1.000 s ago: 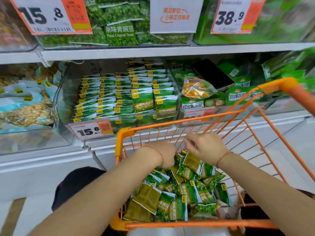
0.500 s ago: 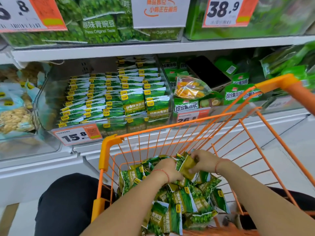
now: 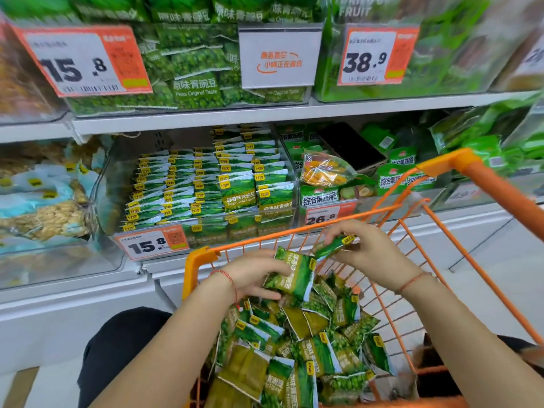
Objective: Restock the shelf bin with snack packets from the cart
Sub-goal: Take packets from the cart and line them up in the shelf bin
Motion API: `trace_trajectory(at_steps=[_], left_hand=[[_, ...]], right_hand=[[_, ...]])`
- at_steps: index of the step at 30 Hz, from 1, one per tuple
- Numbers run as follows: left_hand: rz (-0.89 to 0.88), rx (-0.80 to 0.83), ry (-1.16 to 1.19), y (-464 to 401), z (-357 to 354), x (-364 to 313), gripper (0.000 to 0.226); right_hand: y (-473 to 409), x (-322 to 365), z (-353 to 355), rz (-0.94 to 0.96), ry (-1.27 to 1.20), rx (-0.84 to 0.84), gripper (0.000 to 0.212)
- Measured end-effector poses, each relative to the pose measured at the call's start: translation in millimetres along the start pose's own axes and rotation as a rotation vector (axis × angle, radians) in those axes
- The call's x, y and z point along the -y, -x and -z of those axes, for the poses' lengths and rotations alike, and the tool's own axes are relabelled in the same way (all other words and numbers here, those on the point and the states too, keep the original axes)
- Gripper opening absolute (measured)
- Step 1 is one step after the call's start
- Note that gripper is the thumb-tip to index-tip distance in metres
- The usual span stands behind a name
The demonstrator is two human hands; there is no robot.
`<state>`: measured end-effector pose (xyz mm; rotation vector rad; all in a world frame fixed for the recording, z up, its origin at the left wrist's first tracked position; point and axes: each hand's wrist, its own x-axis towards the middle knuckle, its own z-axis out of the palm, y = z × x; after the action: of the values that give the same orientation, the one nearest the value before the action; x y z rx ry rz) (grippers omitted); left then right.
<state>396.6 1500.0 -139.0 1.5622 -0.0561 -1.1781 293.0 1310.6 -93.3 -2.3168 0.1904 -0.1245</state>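
An orange wire cart [image 3: 382, 210] holds a heap of green pea snack packets [image 3: 297, 351]. My left hand [image 3: 253, 275] grips a small stack of packets [image 3: 290, 275] above the heap. My right hand [image 3: 365, 251] pinches a single green packet [image 3: 332, 247] just to the right of that stack. Behind the cart's front rim stands the clear shelf bin [image 3: 112, 184], with rows of the same green packets [image 3: 206, 187] upright in it and a 15.8 price tag [image 3: 153, 244] on its front.
To the right of the bin sits a bin of mixed snack bags [image 3: 326, 184] tagged 26.8. A bin of pale blue nut packets [image 3: 38, 207] is on the left. The shelf above [image 3: 206, 116] carries more green pea bags. A dark-clothed knee [image 3: 117, 348] is beside the cart.
Both hands rose from the heap with packets: the left now holds a small stack, the right one packet. The view tilted up and moved closer to the shelf.
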Motion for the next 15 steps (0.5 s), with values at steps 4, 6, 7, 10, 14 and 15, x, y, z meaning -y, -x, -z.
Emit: trace_trajectory(at_steps=[4, 6, 7, 10, 14, 15], left_hand=[[-0.077, 0.01, 0.05, 5.9, -1.2, 3.6, 0.045], [-0.099, 0.02, 0.142, 6.9, -2.3, 5.8, 0.033], [-0.106, 0.049, 0.183, 8.3, -1.8, 6.3, 0.04], [-0.117, 0.149, 0.221, 13.2, -5.5, 5.5, 0.076], [-0.187, 0.123, 0.15, 21.7, -10.2, 1.5, 0.034], [-0.207, 0.11, 0.157, 22.9, -10.8, 0.7, 0.029]], right_hand=[[14.7, 1.0, -22.4, 0.192, -0.152, -0.313, 0.049], [18.9, -3.8, -34.8, 0.26, -0.093, -0.393, 0.052], [20.3, -6.4, -39.3, 0.295, -0.045, -0.417, 0.049], [23.1, -10.2, -46.2, 0.352, 0.029, -0.43, 0.051], [25.8, 0.4, -48.5, 0.293, -0.079, -0.476, 0.054], [25.7, 2.5, -47.8, 0.283, -0.104, -0.53, 0.048]])
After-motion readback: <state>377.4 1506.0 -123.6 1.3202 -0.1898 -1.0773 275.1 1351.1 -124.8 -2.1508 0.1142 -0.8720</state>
